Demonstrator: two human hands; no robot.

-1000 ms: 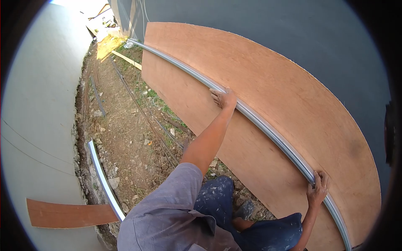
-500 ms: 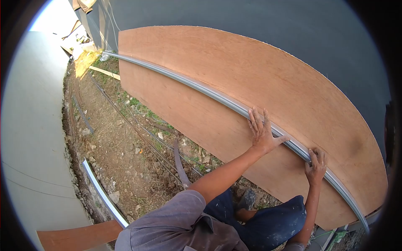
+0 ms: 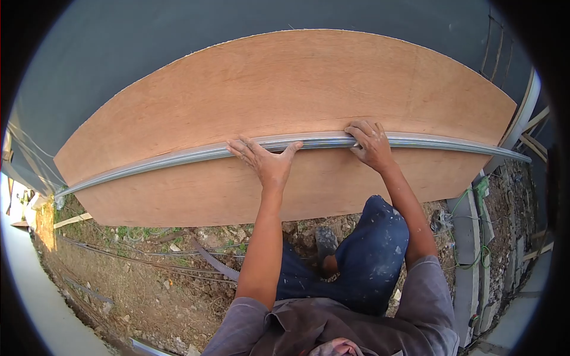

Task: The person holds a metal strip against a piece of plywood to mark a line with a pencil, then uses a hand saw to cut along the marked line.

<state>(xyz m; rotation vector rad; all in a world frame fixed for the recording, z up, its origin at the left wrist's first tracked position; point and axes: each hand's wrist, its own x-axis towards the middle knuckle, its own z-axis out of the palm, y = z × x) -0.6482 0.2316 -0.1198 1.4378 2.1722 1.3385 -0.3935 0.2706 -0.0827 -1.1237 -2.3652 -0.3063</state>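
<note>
Across the board (image 3: 297,89), nine to three o'clock, lies the strip (image 3: 323,142); my left hand (image 3: 270,167) rests spread on it, my right hand (image 3: 375,149) grasps it. Probably light, whippy (slick, too): best held wide apart.

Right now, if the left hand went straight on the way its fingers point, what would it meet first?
Most likely the metal rail, which the left hand touches. Past it, the plywood sheet stretches toward the dark wall; exact hand height is unclear.
</note>
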